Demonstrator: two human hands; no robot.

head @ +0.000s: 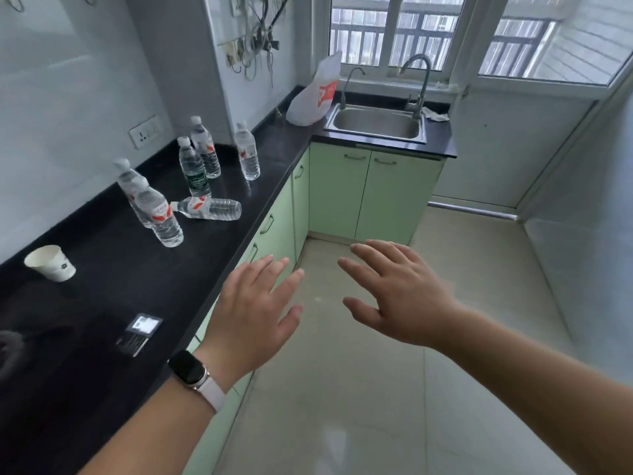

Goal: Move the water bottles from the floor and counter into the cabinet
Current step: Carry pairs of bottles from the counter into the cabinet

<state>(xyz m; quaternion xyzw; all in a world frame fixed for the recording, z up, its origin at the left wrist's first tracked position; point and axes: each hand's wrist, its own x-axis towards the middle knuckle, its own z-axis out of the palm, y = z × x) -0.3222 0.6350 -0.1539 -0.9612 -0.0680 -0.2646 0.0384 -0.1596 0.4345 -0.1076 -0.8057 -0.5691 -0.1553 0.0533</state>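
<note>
Several clear water bottles stand on the black counter (113, 255) at the left. The nearest upright bottle (161, 217) has a red label, with another close behind it. One bottle (209, 208) lies on its side. A green-labelled bottle (193, 173) and two more, one of them at the right (247, 152), stand farther back. The pale green cabinet doors (373, 193) below are closed. My left hand (255, 310) hovers at the counter's edge, fingers spread, holding nothing. My right hand (394, 293) floats over the floor, also spread and holding nothing.
A white paper cup (51, 264) and a small dark device (138, 334) lie on the near counter. A white plastic bag (317, 94) sits by the steel sink (376, 123) under the window. The tiled floor (376, 389) stretches ahead.
</note>
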